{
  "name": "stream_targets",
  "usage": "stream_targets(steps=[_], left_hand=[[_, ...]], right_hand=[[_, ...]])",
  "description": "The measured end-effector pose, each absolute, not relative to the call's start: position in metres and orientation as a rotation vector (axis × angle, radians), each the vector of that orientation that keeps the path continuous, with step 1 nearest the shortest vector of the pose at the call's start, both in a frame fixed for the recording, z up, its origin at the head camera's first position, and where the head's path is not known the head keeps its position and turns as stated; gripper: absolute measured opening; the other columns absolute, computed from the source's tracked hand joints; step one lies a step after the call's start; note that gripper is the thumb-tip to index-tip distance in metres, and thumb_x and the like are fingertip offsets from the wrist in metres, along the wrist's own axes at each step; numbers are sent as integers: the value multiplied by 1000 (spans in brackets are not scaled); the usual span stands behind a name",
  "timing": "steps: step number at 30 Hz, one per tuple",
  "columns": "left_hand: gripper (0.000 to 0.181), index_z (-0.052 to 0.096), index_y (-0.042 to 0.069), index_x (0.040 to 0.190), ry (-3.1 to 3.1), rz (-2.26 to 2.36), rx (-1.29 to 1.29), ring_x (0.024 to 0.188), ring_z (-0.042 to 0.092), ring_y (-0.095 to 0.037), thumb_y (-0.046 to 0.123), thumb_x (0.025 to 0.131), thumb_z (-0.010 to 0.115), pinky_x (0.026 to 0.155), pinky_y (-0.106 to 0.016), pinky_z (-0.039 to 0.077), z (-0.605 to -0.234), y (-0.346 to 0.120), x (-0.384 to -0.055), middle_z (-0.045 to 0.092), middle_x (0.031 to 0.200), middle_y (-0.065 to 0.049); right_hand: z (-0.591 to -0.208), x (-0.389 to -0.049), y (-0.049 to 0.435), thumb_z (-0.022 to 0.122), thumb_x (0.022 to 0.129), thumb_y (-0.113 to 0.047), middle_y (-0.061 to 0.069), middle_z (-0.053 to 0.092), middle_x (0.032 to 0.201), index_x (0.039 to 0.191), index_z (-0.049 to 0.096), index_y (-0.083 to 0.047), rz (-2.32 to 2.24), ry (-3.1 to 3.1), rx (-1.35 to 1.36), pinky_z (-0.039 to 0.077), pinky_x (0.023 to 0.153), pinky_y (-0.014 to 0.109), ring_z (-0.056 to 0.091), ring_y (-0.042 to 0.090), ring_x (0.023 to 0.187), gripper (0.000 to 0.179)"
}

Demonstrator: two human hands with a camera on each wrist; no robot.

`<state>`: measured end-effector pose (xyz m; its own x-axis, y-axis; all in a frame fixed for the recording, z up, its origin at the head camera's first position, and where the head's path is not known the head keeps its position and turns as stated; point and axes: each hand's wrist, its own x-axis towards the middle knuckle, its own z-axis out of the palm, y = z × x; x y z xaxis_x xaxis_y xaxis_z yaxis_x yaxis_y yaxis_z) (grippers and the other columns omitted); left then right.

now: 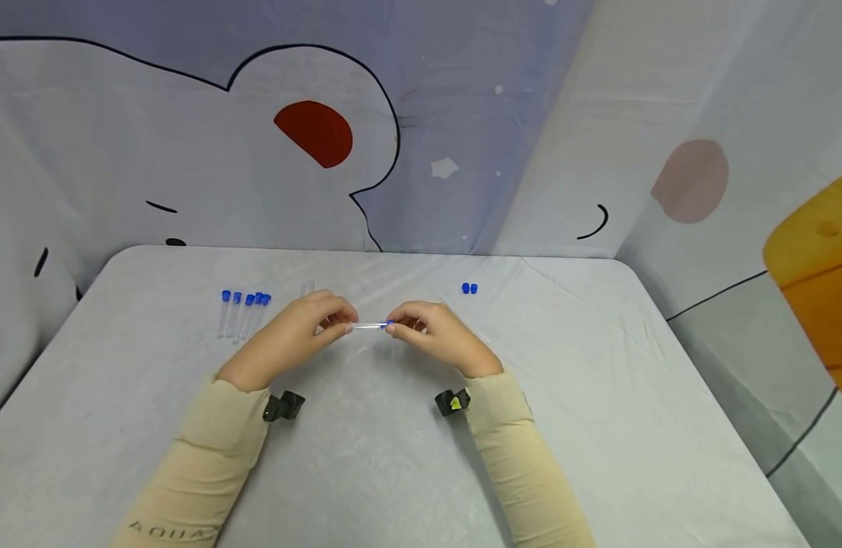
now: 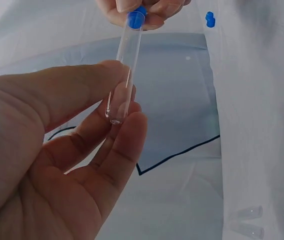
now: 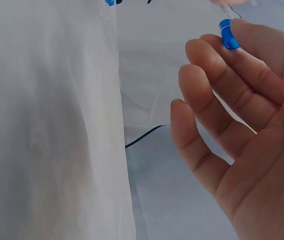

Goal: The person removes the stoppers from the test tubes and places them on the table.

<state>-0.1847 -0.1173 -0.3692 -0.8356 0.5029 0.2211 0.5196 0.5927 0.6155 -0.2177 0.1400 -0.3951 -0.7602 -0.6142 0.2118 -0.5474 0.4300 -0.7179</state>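
Between the two hands a clear test tube [image 2: 126,70] lies level above the table in the head view, its blue cap [image 3: 228,35] at the right end. My left hand [image 1: 310,323] pinches the tube near its rounded bottom, thumb on one side and fingers on the other. The thumb and forefinger of my right hand [image 1: 438,332] pinch the blue cap, which sits in the tube's mouth. In the right wrist view the other fingers of that hand are spread and loosely bent. The tube looks empty.
Several blue-capped test tubes [image 1: 248,316] lie in a row at the left of the white table [image 1: 366,457]. Partly behind the left hand are uncapped clear tubes [image 2: 249,212]. Two loose blue caps [image 1: 470,288] sit toward the back right. A printed cloth [image 1: 448,114] hangs behind.
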Motion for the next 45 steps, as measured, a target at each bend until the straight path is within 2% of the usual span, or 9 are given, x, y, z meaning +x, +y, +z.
stream_targets(steps=[11, 23, 27, 34, 45], left_hand=[[21, 70, 6, 111, -2699, -1003, -987, 91, 64, -23, -3, 92, 71, 83, -44, 56, -370, -120, -186, 66, 103, -6], [21, 70, 6, 111, -2687, -1015, -1007, 92, 63, -22, -3, 92, 71, 83, -43, 55, -370, -122, -185, 67, 104, -5], [21, 70, 6, 111, -2692, -1008, -993, 92, 63, -22, -3, 92, 71, 82, -42, 55, -370, -121, -185, 66, 103, -5], [21, 71, 6, 109, -2673, -1044, -972, 90, 64, -22, -4, 90, 72, 82, -42, 55, -370, -119, -186, 68, 103, -7], [20, 71, 6, 111, -2687, -1045, -960, 91, 64, -22, -1, 92, 72, 82, -41, 55, -370, -119, -186, 68, 105, -8]], right_hand=[[-394, -216, 141, 67, 99, -14, -3, 68, 92, 103, 72, -6, -1274, 2630, -1151, 51, 77, 27, 60, 9, 83, 10], [-392, -213, 141, 65, 100, -14, -1, 68, 96, 107, 72, -4, -1223, 2634, -1212, 51, 77, 27, 58, 10, 85, 14], [-392, -213, 141, 67, 99, -14, -2, 68, 94, 104, 73, -5, -1219, 2676, -1199, 51, 76, 29, 58, 10, 84, 12], [-393, -211, 137, 72, 96, -15, -3, 68, 84, 95, 74, -9, -1286, 2785, -1128, 48, 66, 26, 59, 8, 77, 7], [-395, -212, 138, 72, 95, -13, -1, 68, 86, 96, 74, -8, -1318, 2773, -1183, 50, 67, 25, 60, 10, 80, 6]])
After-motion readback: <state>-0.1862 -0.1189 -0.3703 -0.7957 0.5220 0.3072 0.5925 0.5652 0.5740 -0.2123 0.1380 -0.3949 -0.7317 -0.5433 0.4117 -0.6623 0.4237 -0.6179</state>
